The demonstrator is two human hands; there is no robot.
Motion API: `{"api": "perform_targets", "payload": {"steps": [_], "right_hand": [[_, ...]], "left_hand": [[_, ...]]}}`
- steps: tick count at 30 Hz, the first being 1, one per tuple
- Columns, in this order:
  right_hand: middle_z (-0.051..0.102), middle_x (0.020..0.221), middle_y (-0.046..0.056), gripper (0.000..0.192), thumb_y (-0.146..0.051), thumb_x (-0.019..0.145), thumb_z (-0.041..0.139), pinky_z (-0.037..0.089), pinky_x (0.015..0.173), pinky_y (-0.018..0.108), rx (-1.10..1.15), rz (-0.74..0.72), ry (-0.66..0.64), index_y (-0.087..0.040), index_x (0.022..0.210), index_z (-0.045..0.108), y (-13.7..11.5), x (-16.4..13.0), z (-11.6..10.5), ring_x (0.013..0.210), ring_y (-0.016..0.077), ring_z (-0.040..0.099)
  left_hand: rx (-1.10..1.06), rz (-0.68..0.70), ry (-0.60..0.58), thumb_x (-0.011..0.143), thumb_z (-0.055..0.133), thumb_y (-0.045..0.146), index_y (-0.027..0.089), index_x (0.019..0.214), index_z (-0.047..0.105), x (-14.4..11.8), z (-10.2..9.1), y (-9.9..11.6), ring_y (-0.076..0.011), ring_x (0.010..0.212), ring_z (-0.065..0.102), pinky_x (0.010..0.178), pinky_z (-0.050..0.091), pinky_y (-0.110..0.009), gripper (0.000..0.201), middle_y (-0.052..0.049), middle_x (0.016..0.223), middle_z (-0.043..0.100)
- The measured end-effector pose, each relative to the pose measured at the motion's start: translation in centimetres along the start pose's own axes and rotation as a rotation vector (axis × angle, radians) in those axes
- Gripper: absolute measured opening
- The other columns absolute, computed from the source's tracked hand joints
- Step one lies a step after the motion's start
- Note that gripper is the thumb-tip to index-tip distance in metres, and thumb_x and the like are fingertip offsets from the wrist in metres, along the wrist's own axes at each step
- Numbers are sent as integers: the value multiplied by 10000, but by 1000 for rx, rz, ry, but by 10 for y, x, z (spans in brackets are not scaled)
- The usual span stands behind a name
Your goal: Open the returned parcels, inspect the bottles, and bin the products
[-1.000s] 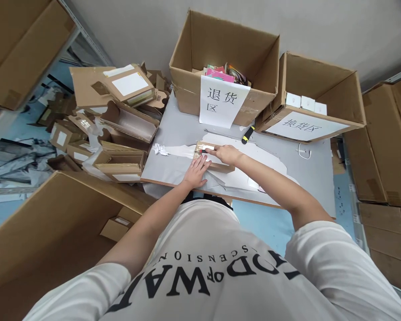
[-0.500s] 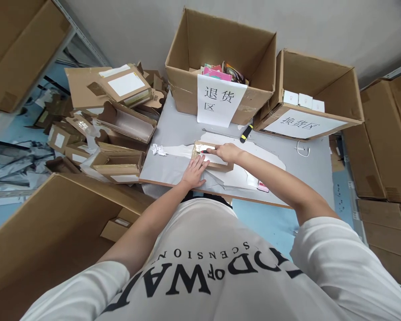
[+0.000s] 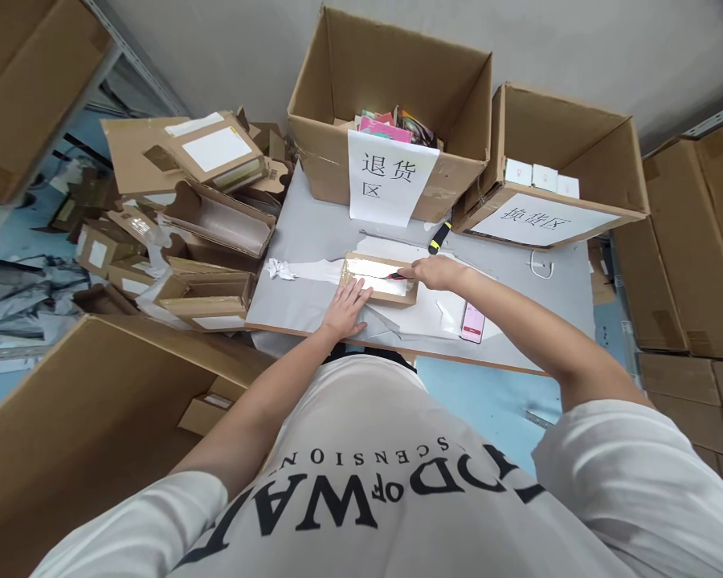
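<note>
On the grey table lies a small cardboard box (image 3: 361, 282) with a white label and shiny tape on its top. My left hand (image 3: 345, 309) presses on its near left part, fingers spread out flat. Gripped in my right hand (image 3: 439, 273) is a slim red-and-black box cutter (image 3: 395, 276), its tip lying over the label along the middle of the box top. A yellow-and-black utility knife (image 3: 439, 238) rests just beyond my right hand. Nearer my body, a phone (image 3: 472, 321) with a lit pinkish screen lies on white paper.
Two large open cartons stand behind: one with colourful packages (image 3: 386, 128) and a paper sign (image 3: 391, 178), another (image 3: 602, 152) with white boxes. Opened cardboard boxes (image 3: 217, 217) pile up at left. A big open carton (image 3: 96, 417) stands at lower left; crumpled paper (image 3: 280, 270) lies on the table.
My right hand has drawn the box cutter rightward across the box top, from its left end to near its right end. My left hand stays on the box. More of the phone shows.
</note>
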State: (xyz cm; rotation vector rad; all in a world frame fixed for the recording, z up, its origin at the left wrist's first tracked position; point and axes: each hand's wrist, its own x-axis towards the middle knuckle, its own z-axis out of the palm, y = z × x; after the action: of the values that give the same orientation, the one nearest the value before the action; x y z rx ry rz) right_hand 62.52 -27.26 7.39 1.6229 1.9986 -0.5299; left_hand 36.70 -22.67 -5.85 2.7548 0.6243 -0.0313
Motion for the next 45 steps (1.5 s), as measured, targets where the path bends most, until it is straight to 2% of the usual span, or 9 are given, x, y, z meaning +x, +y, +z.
{"api": "perform_targets", "payload": {"steps": [4,9,13,25,33,36,39,42,45], "right_hand": [[638,1156,112,706,-23,789,462,396,668,312,43,27,12,-322,1426,410,16,-21,20,854,240,644],[665,1019,100,723,-19,763,449,376,626,305,76,88,9,-324,1418,425,36,-52,42,742,209,625],[663,1012,80,734,-10,772,450,341,615,295,143,126,34,-352,1420,413,46,-70,56,685,187,597],[642,1023,69,813,21,750,440,260,578,261,84,88,144,-347,1465,325,50,-84,87,647,136,568],[658,1030,63,709,-28,816,412,321,576,238,209,194,257,-341,1450,359,43,-105,122,755,163,608],[663,1038,83,570,-145,890,403,411,642,257,384,267,398,-278,1444,389,34,-112,146,833,188,616],[679,938,81,516,-269,935,390,474,698,298,715,348,585,-207,1446,396,15,-107,170,792,189,617],[664,765,44,578,-414,937,405,489,584,285,1141,415,694,-168,1459,373,-10,-88,188,602,147,571],[674,849,60,717,-538,876,479,442,447,236,1505,450,773,-177,1478,333,-33,-65,199,539,114,533]], "left_hand": [[6,-4,12,713,678,419,181,1506,227,0,2,0,-324,1461,111,1171,109,-475,944,-124,1584,152],[4,-10,6,719,671,423,184,1507,226,0,2,0,-325,1461,115,1171,113,-474,935,-122,1583,159],[2,-15,-2,723,668,442,188,1509,218,1,2,0,-328,1460,115,1169,117,-483,941,-120,1582,161],[59,-17,-47,726,661,483,180,1514,202,1,-2,1,-327,1461,107,1172,108,-469,961,-120,1586,147],[74,-9,-19,723,665,491,176,1509,215,0,0,1,-332,1460,108,1166,123,-483,959,-130,1583,154],[65,-10,3,750,640,472,174,1497,253,0,0,2,-335,1454,135,1161,145,-489,893,-136,1575,186],[52,5,42,793,592,445,170,1471,316,1,-2,3,-334,1444,176,1155,171,-491,782,-141,1558,234],[47,4,75,826,549,419,185,1427,393,2,-5,2,-326,1425,229,1146,204,-485,664,-138,1530,299],[48,-6,87,848,516,415,187,1393,438,5,-9,0,-312,1403,282,1131,244,-462,597,-142,1502,343]]}}
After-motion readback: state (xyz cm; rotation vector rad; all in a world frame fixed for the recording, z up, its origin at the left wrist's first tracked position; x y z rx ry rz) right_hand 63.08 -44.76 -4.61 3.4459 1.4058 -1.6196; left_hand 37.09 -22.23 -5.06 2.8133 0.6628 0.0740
